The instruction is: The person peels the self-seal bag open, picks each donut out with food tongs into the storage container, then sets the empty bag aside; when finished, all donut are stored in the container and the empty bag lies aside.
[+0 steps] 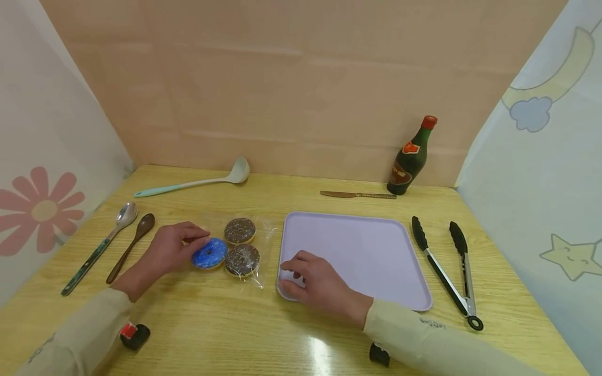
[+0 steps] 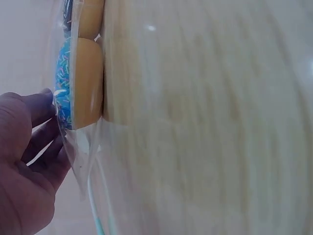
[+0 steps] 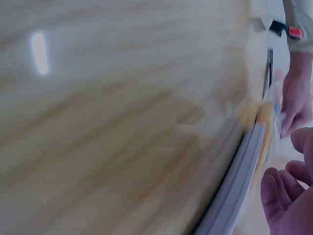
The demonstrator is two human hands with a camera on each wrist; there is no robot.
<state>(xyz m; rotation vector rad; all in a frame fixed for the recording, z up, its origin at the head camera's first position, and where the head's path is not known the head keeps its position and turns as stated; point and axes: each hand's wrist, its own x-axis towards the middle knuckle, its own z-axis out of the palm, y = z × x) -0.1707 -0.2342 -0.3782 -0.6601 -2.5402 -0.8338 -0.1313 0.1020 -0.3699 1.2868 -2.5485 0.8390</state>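
On the left half of the table, several donuts lie in a clear plastic bag (image 1: 268,245). A blue-iced donut (image 1: 209,254) with sprinkles sits beside two chocolate-iced donuts (image 1: 240,231). My left hand (image 1: 175,244) is at the blue donut's left side, with a fingertip at its icing in the left wrist view. Its other fingers lie loosely bent by the bag's loose end. My right hand (image 1: 320,282) hovers over the lavender tray's (image 1: 357,250) near left corner, fingers loosely curved and holding nothing.
Left of the bag lie a metal spoon (image 1: 101,248) and a wooden spoon (image 1: 134,245). A ladle (image 1: 202,181) lies behind. At the back right are a knife (image 1: 357,195) and a green bottle (image 1: 410,159). Tongs (image 1: 451,277) lie spread right of the tray.
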